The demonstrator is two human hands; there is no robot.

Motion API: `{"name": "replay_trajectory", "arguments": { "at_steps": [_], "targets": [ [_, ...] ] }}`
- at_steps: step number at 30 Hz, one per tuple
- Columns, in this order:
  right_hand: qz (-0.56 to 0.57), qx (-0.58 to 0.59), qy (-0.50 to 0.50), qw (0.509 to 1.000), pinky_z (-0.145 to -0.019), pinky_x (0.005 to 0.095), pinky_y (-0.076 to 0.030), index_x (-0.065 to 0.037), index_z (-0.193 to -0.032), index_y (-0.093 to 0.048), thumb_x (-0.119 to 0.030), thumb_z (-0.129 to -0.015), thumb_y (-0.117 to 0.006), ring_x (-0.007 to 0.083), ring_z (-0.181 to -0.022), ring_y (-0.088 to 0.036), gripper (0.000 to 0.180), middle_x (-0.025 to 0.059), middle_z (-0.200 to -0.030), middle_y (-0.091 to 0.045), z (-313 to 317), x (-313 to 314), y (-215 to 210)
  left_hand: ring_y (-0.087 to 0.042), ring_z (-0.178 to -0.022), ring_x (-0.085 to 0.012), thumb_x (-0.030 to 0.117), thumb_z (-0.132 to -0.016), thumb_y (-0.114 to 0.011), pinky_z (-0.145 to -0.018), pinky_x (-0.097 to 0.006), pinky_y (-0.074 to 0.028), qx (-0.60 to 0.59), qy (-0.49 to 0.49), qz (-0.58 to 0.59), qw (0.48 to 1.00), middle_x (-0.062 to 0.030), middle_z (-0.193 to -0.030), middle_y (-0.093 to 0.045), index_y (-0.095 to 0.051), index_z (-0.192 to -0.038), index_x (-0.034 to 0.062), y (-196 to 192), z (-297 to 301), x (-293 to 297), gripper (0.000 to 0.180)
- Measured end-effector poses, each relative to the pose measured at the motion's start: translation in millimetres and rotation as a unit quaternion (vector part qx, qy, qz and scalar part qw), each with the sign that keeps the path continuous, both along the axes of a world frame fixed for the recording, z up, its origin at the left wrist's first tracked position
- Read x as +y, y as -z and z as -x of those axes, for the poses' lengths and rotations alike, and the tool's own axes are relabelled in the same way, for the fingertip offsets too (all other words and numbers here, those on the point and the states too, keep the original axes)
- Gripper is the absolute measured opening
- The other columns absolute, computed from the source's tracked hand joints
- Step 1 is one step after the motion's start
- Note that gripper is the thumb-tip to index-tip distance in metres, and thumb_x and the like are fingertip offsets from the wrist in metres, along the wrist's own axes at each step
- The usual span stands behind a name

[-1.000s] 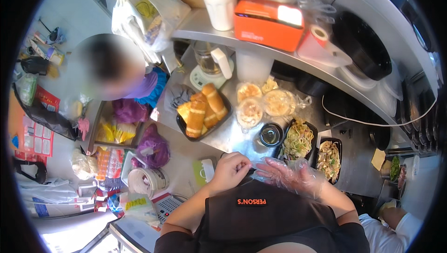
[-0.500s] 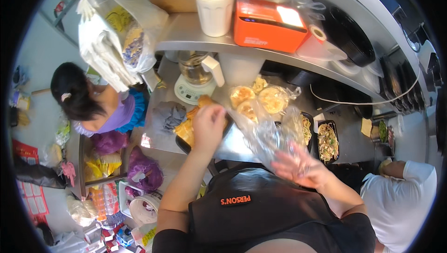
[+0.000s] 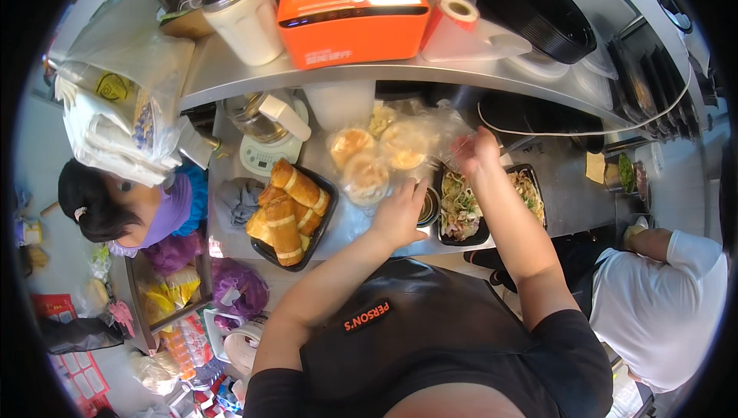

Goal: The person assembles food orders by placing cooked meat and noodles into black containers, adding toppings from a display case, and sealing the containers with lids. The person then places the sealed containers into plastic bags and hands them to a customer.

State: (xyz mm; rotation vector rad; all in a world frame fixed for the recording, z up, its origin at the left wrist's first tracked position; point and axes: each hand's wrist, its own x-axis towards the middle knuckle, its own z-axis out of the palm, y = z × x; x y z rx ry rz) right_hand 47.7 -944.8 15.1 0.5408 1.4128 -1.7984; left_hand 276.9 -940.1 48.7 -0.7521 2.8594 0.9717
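Currently our right hand (image 3: 475,150) pinches the clear bag (image 3: 430,129); our left hand (image 3: 400,214) rests flat, fingers together, on the counter (image 3: 346,222). Round cakes (image 3: 366,175) are bagged; noodle trays (image 3: 461,206) remain uncovered.

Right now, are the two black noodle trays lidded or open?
Open: noodles lie bare in both black trays, no lids on them; the right hand is above them.

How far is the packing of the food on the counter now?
Done: two black trays already hold noodles. In hand: the left hand rests beside the wrapped round containers, while the right hand lifts clear plastic film above them. Left: both trays are uncovered, and the rolls lie open in their tray.
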Motion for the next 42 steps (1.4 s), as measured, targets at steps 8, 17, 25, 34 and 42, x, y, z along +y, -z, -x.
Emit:
{"name": "replay_trajectory", "arguments": {
  "at_steps": [8, 17, 25, 34, 42],
  "targets": [
    [0.020, 0.251, -0.256, 0.933, -0.064, 0.0300, -0.047, -0.003, -0.097, -0.056, -0.031, -0.089, -0.058, 0.0176, -0.069, -0.059, 0.029, 0.0064, -0.077, -0.058, 85.2, 4.0, 34.8, -0.049, -0.106, -0.0356, 0.020, -0.056, -0.077, -0.087, -0.040, -0.045, 0.060, -0.052, -0.003, 0.997, -0.0183, -0.111, -0.047, -0.040, -0.125, 0.0018, -1.6, -2.1, 1.4, 0.080],
    [-0.086, 0.596, -0.122, 0.789, -0.084, 0.0329, -0.043, 0.002, -0.110, -0.050, -0.020, -0.084, -0.065, 0.0220, -0.095, -0.053, 0.037, 0.0142, -0.105, -0.051, 63.7, 39.0, 43.5, -0.052, -0.107, -0.0338, 0.026, -0.052, -0.081, -0.094, -0.038, -0.043, 0.071, -0.135, 0.061, 0.986, -0.0191, -0.116, -0.050, -0.044, -0.121, 0.0011, -188.7, -78.2, -71.2, 0.082],
    [-0.020, 0.459, -0.155, 0.875, -0.097, 0.0288, -0.034, -0.003, -0.121, -0.043, -0.013, -0.089, -0.056, 0.0184, -0.109, -0.047, 0.036, 0.0101, -0.117, -0.048, 17.3, 100.3, 4.9, -0.055, -0.107, -0.0316, 0.030, -0.050, -0.081, -0.095, -0.035, -0.042, 0.081, -0.260, 0.223, 0.936, -0.0234, -0.113, -0.056, -0.049, -0.118, -0.0053, -287.8, -148.6, -200.0, 0.083],
    [-0.030, 0.452, -0.129, 0.882, -0.099, 0.0295, -0.035, -0.003, -0.123, -0.041, -0.009, -0.089, -0.054, 0.0186, -0.111, -0.047, 0.037, 0.0097, -0.120, -0.047, 4.5, 154.3, -3.1, -0.057, -0.105, -0.0304, 0.028, -0.052, -0.082, -0.093, -0.033, -0.043, 0.098, -0.307, 0.171, 0.931, -0.0222, -0.112, -0.059, -0.051, -0.117, -0.0112, -268.1, -135.0, -307.0, 0.082],
    [-0.061, 0.450, -0.132, 0.881, -0.097, 0.0299, -0.037, -0.002, -0.123, -0.040, -0.006, -0.089, -0.052, 0.0185, -0.110, -0.049, 0.036, 0.0102, -0.121, -0.046, -25.1, 174.7, -17.0, -0.053, -0.111, -0.0275, 0.027, -0.060, -0.082, -0.094, -0.035, -0.042, 0.155, -0.258, 0.124, 0.946, -0.0200, -0.121, -0.054, -0.046, -0.126, -0.0077, -227.9, -143.4, -331.7, 0.082]
  ]
}}
